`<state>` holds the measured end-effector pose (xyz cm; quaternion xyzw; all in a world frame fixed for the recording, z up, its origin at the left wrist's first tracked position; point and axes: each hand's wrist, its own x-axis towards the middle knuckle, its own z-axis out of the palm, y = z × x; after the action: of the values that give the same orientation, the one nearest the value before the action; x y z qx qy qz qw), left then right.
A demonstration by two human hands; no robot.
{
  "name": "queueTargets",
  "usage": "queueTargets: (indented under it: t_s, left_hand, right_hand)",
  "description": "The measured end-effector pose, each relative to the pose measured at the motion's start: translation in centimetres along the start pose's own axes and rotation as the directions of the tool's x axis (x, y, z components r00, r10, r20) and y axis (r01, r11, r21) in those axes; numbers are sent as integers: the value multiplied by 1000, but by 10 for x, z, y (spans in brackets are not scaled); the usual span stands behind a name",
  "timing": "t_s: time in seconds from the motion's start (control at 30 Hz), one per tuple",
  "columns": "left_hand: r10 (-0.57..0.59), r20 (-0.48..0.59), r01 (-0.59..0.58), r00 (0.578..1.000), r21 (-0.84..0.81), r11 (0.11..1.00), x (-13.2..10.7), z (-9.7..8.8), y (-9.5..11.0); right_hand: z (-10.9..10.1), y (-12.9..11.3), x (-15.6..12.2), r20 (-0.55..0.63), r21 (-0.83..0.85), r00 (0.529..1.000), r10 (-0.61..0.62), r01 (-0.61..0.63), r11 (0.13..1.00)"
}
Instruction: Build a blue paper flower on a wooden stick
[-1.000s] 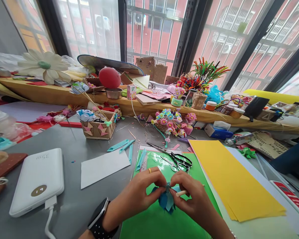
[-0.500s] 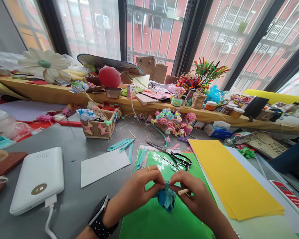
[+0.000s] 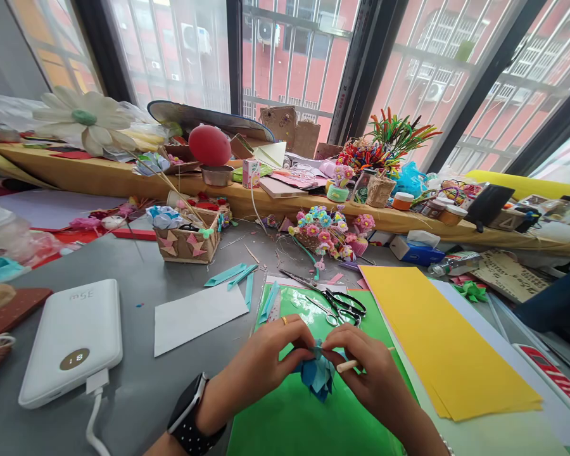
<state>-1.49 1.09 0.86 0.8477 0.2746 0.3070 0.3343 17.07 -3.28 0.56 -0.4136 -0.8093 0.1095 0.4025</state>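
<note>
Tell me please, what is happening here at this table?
A person's left hand and right hand pinch the top of a blue petalled piece above a green sheet. The right hand also holds a pale stick. Black-handled scissors lie beyond the hands, and yellow paper lies to the right.

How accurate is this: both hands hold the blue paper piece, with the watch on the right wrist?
Wrong wrist: the head view shows the watch on the left one. The left hand and right hand do hold the blue paper piece.

Blue paper [image 3: 319,377] partly hidden, forearms [image 3: 418,423] cropped
</note>
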Motion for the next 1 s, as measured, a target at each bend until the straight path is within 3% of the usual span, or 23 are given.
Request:
queueTargets:
  t_s: [0.23, 0.53, 1.0]
  left_hand:
    - [-22, -3, 22, 1000, -15, 1000, 0, 0, -2]
    - [-92, 84, 102, 992, -127, 987, 0, -6, -1]
    - [-136, -33, 132, 990, -107, 985, 1, 3, 4]
  right_hand:
    - [-7, -2, -1, 159, 15, 980, 122, -126, 992]
    - [-4, -1, -2, 173, 23, 970, 169, -175, 984]
    - [-1, -2, -1, 88, -87, 992, 93, -86, 993]
